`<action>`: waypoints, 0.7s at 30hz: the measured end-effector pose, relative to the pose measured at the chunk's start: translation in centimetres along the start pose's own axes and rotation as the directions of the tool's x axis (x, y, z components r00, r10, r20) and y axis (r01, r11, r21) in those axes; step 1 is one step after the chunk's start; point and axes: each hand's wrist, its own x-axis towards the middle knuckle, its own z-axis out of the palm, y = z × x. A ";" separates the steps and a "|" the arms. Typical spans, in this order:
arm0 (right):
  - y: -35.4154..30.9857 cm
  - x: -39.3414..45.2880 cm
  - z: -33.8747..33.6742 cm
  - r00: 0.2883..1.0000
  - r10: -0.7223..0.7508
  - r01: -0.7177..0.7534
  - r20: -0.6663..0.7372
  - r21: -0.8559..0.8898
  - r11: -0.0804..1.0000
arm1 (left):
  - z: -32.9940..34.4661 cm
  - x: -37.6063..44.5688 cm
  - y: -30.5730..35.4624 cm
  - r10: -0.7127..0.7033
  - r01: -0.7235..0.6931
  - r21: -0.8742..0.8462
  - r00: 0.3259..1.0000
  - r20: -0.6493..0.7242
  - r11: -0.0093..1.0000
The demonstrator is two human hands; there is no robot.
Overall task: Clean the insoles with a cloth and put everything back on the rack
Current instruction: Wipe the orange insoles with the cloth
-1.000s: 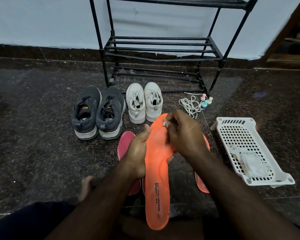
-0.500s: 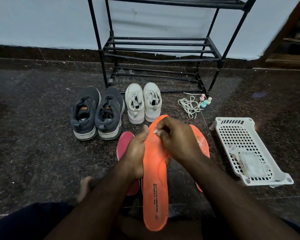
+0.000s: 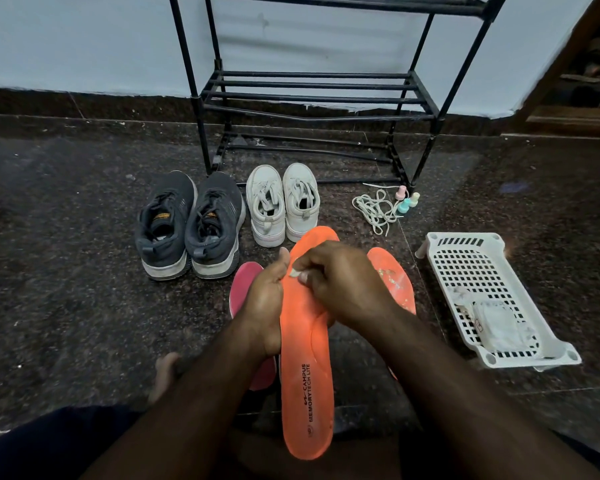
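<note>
- An orange insole [image 3: 305,358] is held at centre frame, its long axis running nearly straight up the picture: heel at the bottom, toe at the top, printed side toward the camera.
- Its left edge is gripped by the left hand [image 3: 264,306], thumb laid along the upper face, fingers curled behind.
- A small white cloth [image 3: 294,273] is pinched in the curled fingers of the right hand [image 3: 340,285] and pressed on the insole's upper part.
- A second orange insole [image 3: 394,282] lies flat on the floor [image 3: 66,306] just right of the hands, partly hidden by the right forearm.
- A pink insole [image 3: 241,289] lies on the floor just left, partly covered by the left wrist.
- Grey shoes [image 3: 187,223] and white shoes [image 3: 283,202] stand side by side above the hands, toes toward the rack [image 3: 312,95] at top centre.
- A white tray [image 3: 440,244] with a clear packet [image 3: 496,320] in it sits at right, well apart from the hands.
- Laces [image 3: 374,209] and small bottles [image 3: 407,199] lie near the rack's right leg.
- Open floor is seen at left and at far right.
</note>
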 end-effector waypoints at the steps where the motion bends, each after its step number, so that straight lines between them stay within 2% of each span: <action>1: -0.1 -0.1 -0.2 1.000 -0.024 0.024 0.001 0.033 0.999 | 0.1 -0.1 0.1 -0.002 0.002 0.001 1.000 0.003 1.000; 3: 0.4 0.0 -0.9 0.992 -0.046 0.052 -0.122 0.048 0.997 | 0.2 -0.3 0.2 0.007 -0.007 0.001 1.000 0.007 1.000; 5: 1.4 0.3 -1.5 0.971 -0.002 0.007 -0.239 0.018 1.000 | 0.3 -0.2 0.2 0.006 -0.006 0.018 1.000 0.010 1.000; 6: 1.7 0.4 -1.6 0.967 0.021 -0.020 -0.255 0.005 1.000 | 0.4 -0.3 0.1 0.000 0.000 0.026 1.000 0.017 1.000; 8: 1.3 0.3 -0.9 0.975 -0.016 0.014 -0.220 -0.011 1.000 | 0.4 -0.3 0.0 0.001 -0.001 0.031 1.000 0.011 1.000; 12: -0.2 -0.5 0.4 0.978 -0.174 0.179 -0.114 0.034 0.983 | 0.3 -0.2 0.2 0.009 -0.009 -0.004 1.000 -0.003 1.000; 14: 0.3 -0.1 -0.3 0.974 -0.127 0.140 -0.189 0.054 0.989 | 0.4 -0.3 0.4 0.029 -0.028 0.021 0.999 -0.021 0.999; 16: 1.4 0.3 -1.2 0.965 -0.033 0.041 -0.260 0.027 0.999 | 0.6 -0.4 0.3 0.020 -0.020 0.038 1.000 -0.019 0.999; 18: 2.0 0.5 -1.3 0.962 0.057 -0.061 -0.267 -0.004 0.998 | 0.7 -0.3 0.2 0.010 -0.009 0.058 1.000 -0.029 0.998; 19: 1.9 0.5 -1.1 0.966 0.058 -0.066 -0.253 -0.021 0.998 | 0.7 -0.4 0.1 0.010 -0.008 0.062 1.000 -0.029 0.998; 21: 1.1 0.3 -0.5 0.982 -0.023 0.013 -0.185 -0.055 0.998 | 0.6 -0.3 0.0 0.018 -0.015 0.055 0.999 -0.044 0.998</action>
